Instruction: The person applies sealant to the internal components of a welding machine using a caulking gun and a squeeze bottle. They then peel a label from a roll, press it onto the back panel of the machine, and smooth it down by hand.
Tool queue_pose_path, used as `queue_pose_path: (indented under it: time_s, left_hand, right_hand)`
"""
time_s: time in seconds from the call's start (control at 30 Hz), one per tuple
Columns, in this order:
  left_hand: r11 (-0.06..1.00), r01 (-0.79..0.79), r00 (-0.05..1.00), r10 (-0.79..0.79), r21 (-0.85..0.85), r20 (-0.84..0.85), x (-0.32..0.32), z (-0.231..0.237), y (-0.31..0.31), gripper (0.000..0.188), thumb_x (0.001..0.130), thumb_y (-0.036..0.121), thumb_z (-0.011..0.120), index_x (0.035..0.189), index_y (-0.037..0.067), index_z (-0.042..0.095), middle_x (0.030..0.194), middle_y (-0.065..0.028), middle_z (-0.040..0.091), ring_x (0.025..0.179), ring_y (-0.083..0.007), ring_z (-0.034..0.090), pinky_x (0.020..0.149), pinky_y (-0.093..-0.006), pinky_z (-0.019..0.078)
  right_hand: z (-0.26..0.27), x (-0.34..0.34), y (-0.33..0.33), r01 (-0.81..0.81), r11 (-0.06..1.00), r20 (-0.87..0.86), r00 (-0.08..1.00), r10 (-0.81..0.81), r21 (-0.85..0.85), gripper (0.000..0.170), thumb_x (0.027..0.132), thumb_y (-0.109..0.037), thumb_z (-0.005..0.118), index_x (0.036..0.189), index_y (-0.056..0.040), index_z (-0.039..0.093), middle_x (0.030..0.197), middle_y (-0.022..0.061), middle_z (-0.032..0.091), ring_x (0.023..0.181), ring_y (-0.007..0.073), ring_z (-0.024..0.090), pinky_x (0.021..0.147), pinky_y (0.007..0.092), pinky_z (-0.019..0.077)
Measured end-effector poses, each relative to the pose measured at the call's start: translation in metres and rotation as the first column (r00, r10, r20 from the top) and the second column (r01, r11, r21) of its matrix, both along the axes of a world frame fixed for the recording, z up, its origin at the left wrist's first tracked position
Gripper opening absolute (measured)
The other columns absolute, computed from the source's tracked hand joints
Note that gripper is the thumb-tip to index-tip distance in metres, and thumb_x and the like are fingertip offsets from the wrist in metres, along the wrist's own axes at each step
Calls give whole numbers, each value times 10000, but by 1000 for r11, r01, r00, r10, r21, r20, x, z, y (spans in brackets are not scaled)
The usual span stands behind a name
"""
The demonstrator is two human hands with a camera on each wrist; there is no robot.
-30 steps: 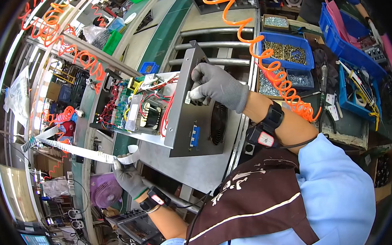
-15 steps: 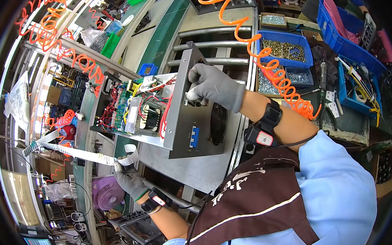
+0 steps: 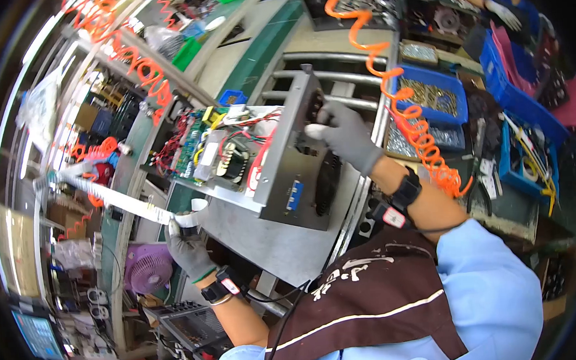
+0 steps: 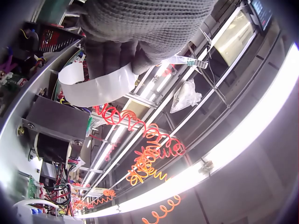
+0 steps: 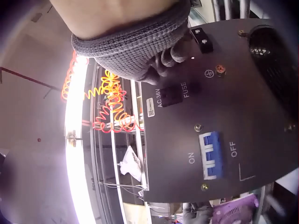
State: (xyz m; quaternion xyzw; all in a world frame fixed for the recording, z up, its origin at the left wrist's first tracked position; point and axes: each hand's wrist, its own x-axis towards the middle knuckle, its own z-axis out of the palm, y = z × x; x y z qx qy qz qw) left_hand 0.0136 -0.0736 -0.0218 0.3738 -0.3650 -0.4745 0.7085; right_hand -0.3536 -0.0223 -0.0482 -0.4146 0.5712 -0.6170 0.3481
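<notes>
A metal chassis with a dark grey panel [image 3: 288, 203] stands on the line, its wiring and circuit board [image 3: 193, 139] exposed behind. My gloved right hand [image 3: 348, 137] is just in front of the panel, fingers loosely bent and holding nothing visible. In the right wrist view its fingertips are close to the AC 36V socket [image 5: 172, 95], beside a small white label [image 5: 150, 107] stuck on the panel. My gloved left hand [image 3: 190, 252] pinches a long strip of labels [image 3: 134, 206]. In the left wrist view the curled white end [image 4: 100, 91] hangs under the fingers.
A blue breaker switch [image 5: 211, 155] and a black fan grille [image 3: 328, 184] sit on the panel. Orange coiled hoses [image 3: 424, 145] hang close by my right arm. Blue bins [image 3: 431, 95] of hardware stand at right, a purple fan [image 3: 148, 268] at lower left.
My right hand, earlier with its thumb at the panel face, has drawn back a little from it. The head view has shifted slightly; the left hand keeps its pinch on the label strip.
</notes>
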Motion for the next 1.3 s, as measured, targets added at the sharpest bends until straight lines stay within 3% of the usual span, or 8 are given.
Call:
queue_pose_path:
  time_s: [0.1,0.27,0.33,0.47,0.67,0.83,0.93,1.3]
  left_hand:
    - [987,142,986,-134,-75,104,17,-9,-4,209,920,163,529,1022,-18,548,957,-88,608,881,-187,612,821,-330,510]
    - [996,33,993,-24,-80,116,3,5,14,205,905,114,535,1049,-32,554,929,-119,637,834,-182,627,778,-310,513]
    - [998,38,993,-32,-52,117,-2,16,25,236,905,88,534,1086,-64,541,990,-127,629,894,-199,633,810,-319,516]
    - [997,28,994,-20,-78,103,-9,34,41,246,904,106,546,1086,-59,552,944,-110,637,862,-179,632,787,-301,513]
    - [989,-46,979,73,-142,190,1,38,46,234,878,174,598,922,-51,642,795,-25,616,709,-66,541,647,-218,441]
    - [998,-23,950,41,-62,309,22,29,43,214,883,165,589,970,-28,623,830,-15,610,715,-73,551,665,-212,447]
    - [998,-42,899,59,-47,434,27,31,40,201,873,161,601,938,-26,639,801,-7,603,724,-66,538,667,-212,437]
    - [989,-127,915,146,-75,375,13,30,37,171,853,115,628,887,-52,624,764,-26,619,686,-59,548,614,-223,458]
  right_hand:
    - [10,11,-1,134,935,37,991,-130,-329,201,759,-125,676,828,-60,499,772,3,487,708,87,445,653,250,408]
    - [106,49,10,-314,878,82,927,365,-361,152,808,-58,613,922,-14,523,815,10,556,736,66,512,657,218,425]
    - [134,66,-9,-588,752,-155,807,570,-297,182,811,-85,611,965,4,572,870,35,594,757,83,542,665,236,433]
    - [171,136,-56,-768,640,-652,484,583,2,369,868,-324,556,936,31,628,772,101,618,738,161,568,667,314,450]
    - [154,228,-105,-836,294,-144,257,956,462,392,850,-441,599,890,-53,639,779,15,580,721,95,546,615,243,466]
    - [125,248,-122,-955,98,197,157,968,280,264,775,-226,696,895,3,643,747,21,587,650,74,532,580,201,420]
    - [121,252,-118,-918,218,35,243,969,331,247,772,-213,696,885,3,653,732,13,597,630,75,533,574,210,416]
    - [113,244,-126,-931,232,-67,222,973,282,281,776,-196,701,926,40,673,778,62,655,670,97,588,609,235,475]
